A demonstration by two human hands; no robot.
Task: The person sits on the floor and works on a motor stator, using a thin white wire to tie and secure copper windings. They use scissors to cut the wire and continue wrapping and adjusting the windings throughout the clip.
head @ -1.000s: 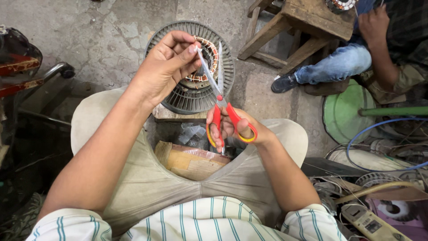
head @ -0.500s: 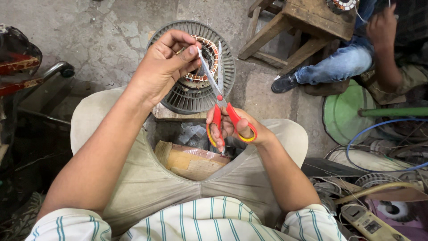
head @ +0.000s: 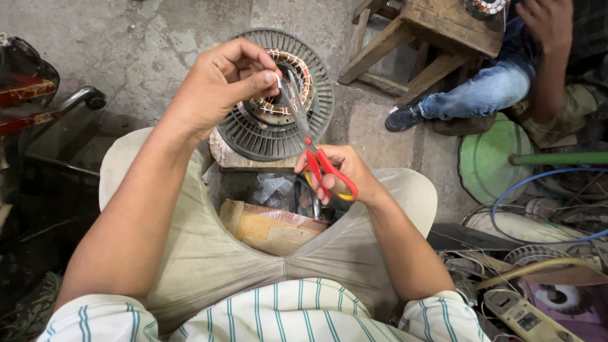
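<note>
Fan motor (head: 273, 120): it rests on a block between my knees; its copper winding faces up.
Open room: bare concrete lies beyond it; a wooden stool (head: 437, 28) and another person's leg (head: 481, 95) crowd my right.
Left hand (head: 218, 85): I pinch something thin at the blade tips; I cannot tell what.
Right hand (head: 342, 174): my fingers are closed through the red scissors (head: 320, 161).
Risk: I judge the blades could nick my fingertip or the winding.

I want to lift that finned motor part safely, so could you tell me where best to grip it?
Grip the finned stator by its outer rim, probably from the near edge. It lies flat on a block, and the copper windings in the centre look delicate.
</note>
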